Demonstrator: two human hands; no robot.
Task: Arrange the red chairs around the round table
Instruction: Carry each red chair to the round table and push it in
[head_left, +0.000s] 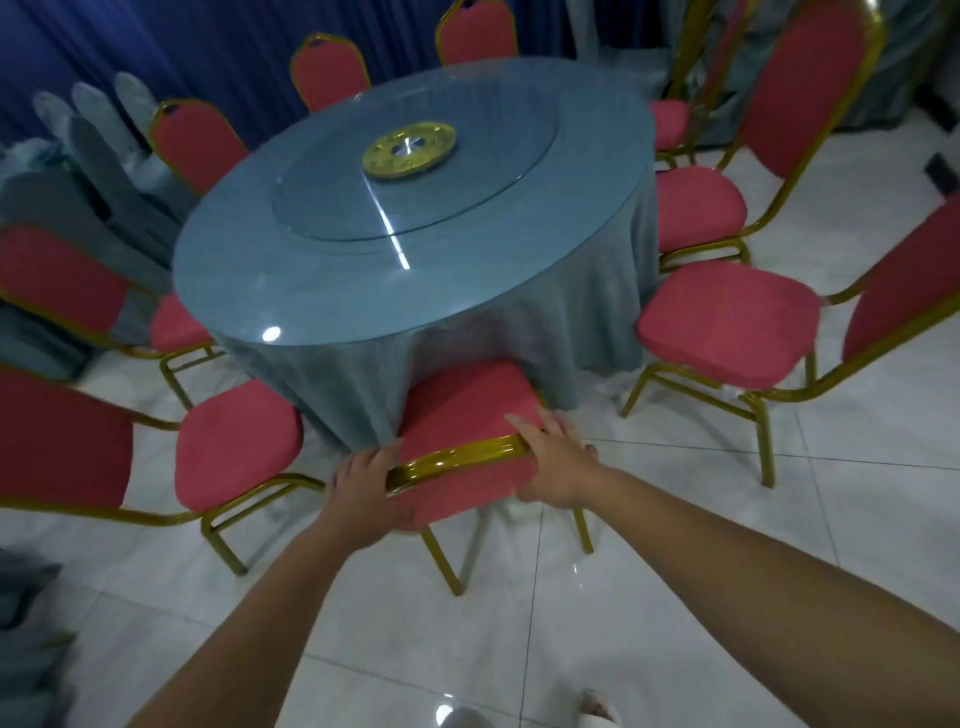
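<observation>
Your left hand (363, 486) grips the left end of the gold top rail (457, 460) of the nearest red chair (462, 400), low in the centre of the frame, with its fingers curled over the rail; your right hand (558, 467) holds the right end of the same rail, fingers laid over the top onto the red padding; both hands are closed on the backrest. That chair faces the round table (311, 291), which fills the middle of the frame; the front of its seat touches the hanging blue-grey tablecloth (519, 332), and its gold legs stand on the white tiled floor (675, 519).

On the table top lies a glass turntable (467, 171) with a gold hub (409, 149) at its centre.

The other red chairs ring the table: one just left of yours at lower left (239, 441); one at mid left with its seat partly under the cloth (57, 275); three along the upper left and top edge (197, 140), (327, 73), (475, 34); one at right, angled, with its seat near the cloth (727, 322); two more above it at upper right (698, 208), (670, 122).

A blue curtain (156, 41) hangs across the upper left; grey-covered chairs (104, 114) stand in front of it.
</observation>
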